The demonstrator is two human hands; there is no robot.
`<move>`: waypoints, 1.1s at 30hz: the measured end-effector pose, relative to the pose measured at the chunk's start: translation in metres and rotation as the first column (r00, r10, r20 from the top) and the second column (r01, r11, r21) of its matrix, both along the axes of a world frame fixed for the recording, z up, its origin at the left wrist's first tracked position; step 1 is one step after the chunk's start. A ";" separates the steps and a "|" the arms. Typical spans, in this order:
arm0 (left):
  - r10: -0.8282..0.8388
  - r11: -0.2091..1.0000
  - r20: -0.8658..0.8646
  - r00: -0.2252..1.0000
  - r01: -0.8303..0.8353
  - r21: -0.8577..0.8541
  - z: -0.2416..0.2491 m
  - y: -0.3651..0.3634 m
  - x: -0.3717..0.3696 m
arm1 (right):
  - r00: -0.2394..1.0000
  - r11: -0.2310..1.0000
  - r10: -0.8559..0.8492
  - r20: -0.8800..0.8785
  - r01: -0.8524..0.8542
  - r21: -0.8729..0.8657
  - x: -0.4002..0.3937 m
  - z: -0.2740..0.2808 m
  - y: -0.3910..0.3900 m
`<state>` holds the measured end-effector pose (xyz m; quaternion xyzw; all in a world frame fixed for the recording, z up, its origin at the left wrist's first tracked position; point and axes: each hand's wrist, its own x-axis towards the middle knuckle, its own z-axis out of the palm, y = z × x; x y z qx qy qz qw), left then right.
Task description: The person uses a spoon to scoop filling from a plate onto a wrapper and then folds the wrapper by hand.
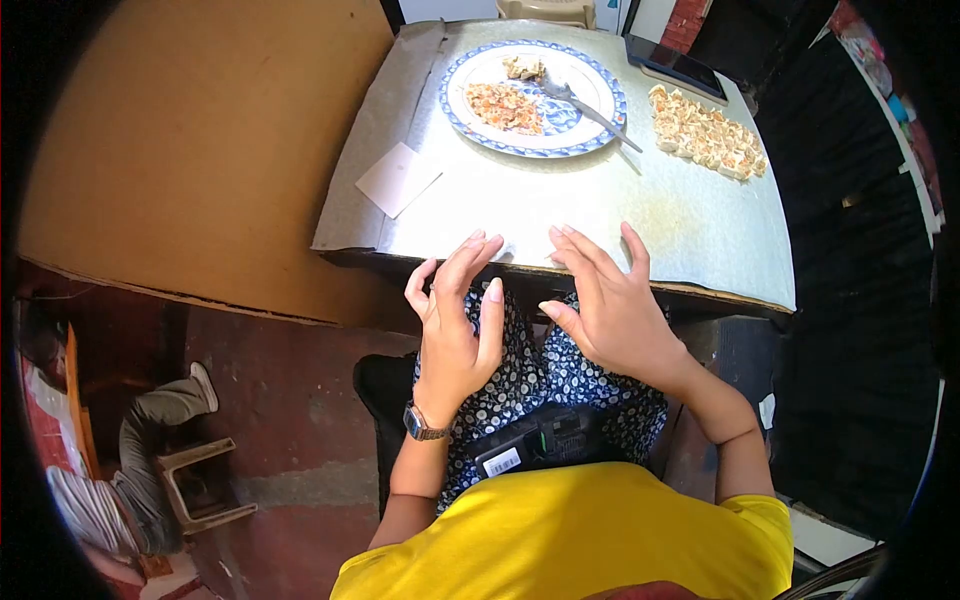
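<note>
- Left hand [457,325] and right hand [613,312] hovered at the table's [540,205] near edge, loosely spread, gripping nothing.
- A pale square sheet [398,181] lay left of the plate [540,151], which held orange shreds [503,107].
- Folded pale pieces [705,134] clustered to its right.

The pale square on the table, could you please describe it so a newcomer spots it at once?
Find the white table, then its patterned plate. The pale square lies below and left of that plate in the view. Unlike the plate and clustered dumplings, it is flat, plain and four-cornered.
</note>
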<state>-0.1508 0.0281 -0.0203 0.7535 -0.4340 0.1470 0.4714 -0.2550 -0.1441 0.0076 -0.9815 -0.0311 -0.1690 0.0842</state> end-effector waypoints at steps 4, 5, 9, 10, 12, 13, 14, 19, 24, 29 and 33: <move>-0.013 0.999 0.019 1.000 0.012 0.044 0.002 -0.001 -0.003 | 0.999 0.998 -0.036 -0.008 0.037 0.056 0.001 0.004 0.000; -0.012 0.998 0.029 1.000 0.010 0.062 0.002 -0.001 -0.003 | 0.999 0.998 -0.032 0.002 0.032 0.051 0.001 0.006 0.002; -0.039 0.998 -0.071 0.997 0.036 -0.042 -0.005 0.001 -0.004 | 1.000 1.000 -0.009 0.009 0.009 0.012 -0.001 0.000 0.007; -0.037 0.998 -0.076 0.996 0.032 -0.063 -0.007 0.001 -0.003 | 1.000 1.000 -0.002 0.007 0.002 -0.002 0.000 -0.002 0.007; -0.040 0.995 -0.083 0.996 0.033 -0.092 -0.007 0.002 -0.003 | 1.000 1.000 0.004 -0.002 -0.004 0.018 0.001 0.000 0.005; -0.049 0.994 -0.086 0.995 0.040 -0.099 -0.007 0.002 -0.004 | 1.000 1.000 0.005 -0.008 -0.005 0.029 0.001 0.001 0.003; -0.058 0.993 -0.090 0.994 0.049 -0.107 -0.006 0.001 -0.005 | 1.000 0.998 0.003 -0.016 -0.002 0.059 0.001 0.004 0.001; -0.066 0.990 -0.113 0.991 0.051 -0.133 -0.009 0.003 -0.005 | 1.000 0.998 -0.010 0.006 0.010 0.054 0.006 0.003 -0.006; -0.090 0.993 -0.119 0.989 0.080 -0.086 -0.001 0.006 -0.007 | 0.999 0.997 -0.016 -0.046 0.019 0.074 0.009 0.002 -0.013; -0.101 0.990 -0.143 0.985 0.085 -0.116 -0.003 0.007 -0.008 | 1.000 0.995 -0.001 -0.021 0.003 0.097 0.006 0.008 -0.014; -0.078 0.991 -0.144 0.986 0.061 -0.120 -0.004 0.010 -0.007 | 1.000 0.999 0.001 0.010 -0.002 0.033 0.014 0.005 -0.013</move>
